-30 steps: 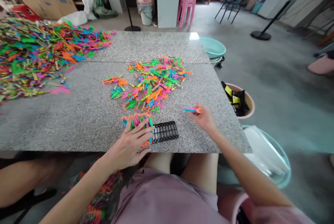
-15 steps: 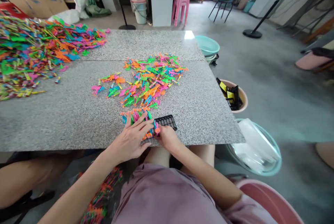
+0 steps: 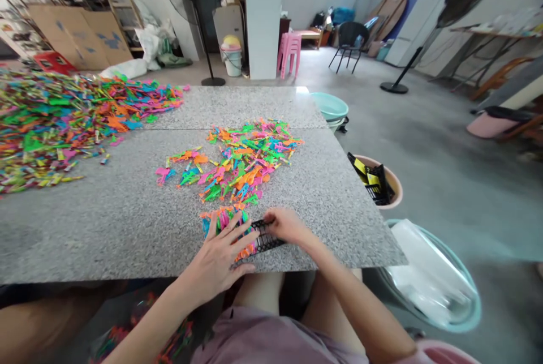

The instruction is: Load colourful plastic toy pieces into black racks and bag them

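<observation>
A black plastic grid tray (image 3: 266, 244) lies at the table's near edge, with bare openings on its right part. Small bright plastic pieces (image 3: 224, 218) in pink, green, orange and blue stand packed in its left part; their exact kind is too small to tell. Over these pieces my left hand (image 3: 218, 253) lies flat, fingers spread. My right hand (image 3: 289, 226) has its fingers bent and closed at the tray's right part, on its far edge. Just beyond the tray is a loose heap of similar pieces (image 3: 250, 163).
A much larger pile of pieces (image 3: 63, 120) covers the speckled table's (image 3: 139, 228) left side. Basins stand along the right edge: a turquoise one (image 3: 331, 106), a pink one with black trays (image 3: 396, 183), and one with clear plastic (image 3: 436, 273). Another person's leg (image 3: 46, 313) shows at lower left.
My right hand has moved from the packed pieces rightward to the tray's bare part. My left hand stays on the pieces. The view has tilted up.
</observation>
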`<state>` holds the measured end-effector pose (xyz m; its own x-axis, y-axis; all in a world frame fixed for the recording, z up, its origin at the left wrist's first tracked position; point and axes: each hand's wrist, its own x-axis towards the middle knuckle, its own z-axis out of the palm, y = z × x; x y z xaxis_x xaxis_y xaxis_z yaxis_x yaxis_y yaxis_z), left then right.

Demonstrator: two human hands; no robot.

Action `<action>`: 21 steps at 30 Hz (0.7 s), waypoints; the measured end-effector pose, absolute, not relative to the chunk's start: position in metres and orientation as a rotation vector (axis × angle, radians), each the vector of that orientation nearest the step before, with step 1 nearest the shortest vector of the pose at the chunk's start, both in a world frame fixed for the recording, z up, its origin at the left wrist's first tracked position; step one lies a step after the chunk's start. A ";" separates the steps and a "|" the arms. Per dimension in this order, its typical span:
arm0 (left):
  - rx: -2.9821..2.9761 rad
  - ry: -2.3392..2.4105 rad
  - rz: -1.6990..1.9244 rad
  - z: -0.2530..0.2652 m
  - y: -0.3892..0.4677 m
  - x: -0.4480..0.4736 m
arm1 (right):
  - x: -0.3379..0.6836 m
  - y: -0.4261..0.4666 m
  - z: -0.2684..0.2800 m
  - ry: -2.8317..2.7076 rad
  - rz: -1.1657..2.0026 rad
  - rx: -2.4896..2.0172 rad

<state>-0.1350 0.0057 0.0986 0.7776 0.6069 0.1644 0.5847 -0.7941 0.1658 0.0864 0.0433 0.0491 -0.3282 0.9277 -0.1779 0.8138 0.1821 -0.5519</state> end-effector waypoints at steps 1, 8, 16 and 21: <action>2.867 0.954 0.317 0.100 0.007 -0.136 | 0.092 0.060 0.052 -2.215 0.694 -1.761; 2.884 0.838 0.254 0.110 0.017 -0.143 | 0.069 0.162 0.056 -2.506 -0.089 -1.419; 2.879 0.907 0.252 0.115 0.008 -0.141 | 0.089 0.151 0.041 -2.807 -0.061 -1.275; 2.873 0.921 0.331 0.106 0.007 -0.141 | 0.170 0.110 0.030 -2.728 0.024 -1.476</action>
<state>-0.1407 0.0074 0.1064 0.7927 0.5844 0.1734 0.5612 -0.8107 0.1667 0.1700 0.1104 0.0298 -0.5465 0.8370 0.0270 0.8364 0.5472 -0.0326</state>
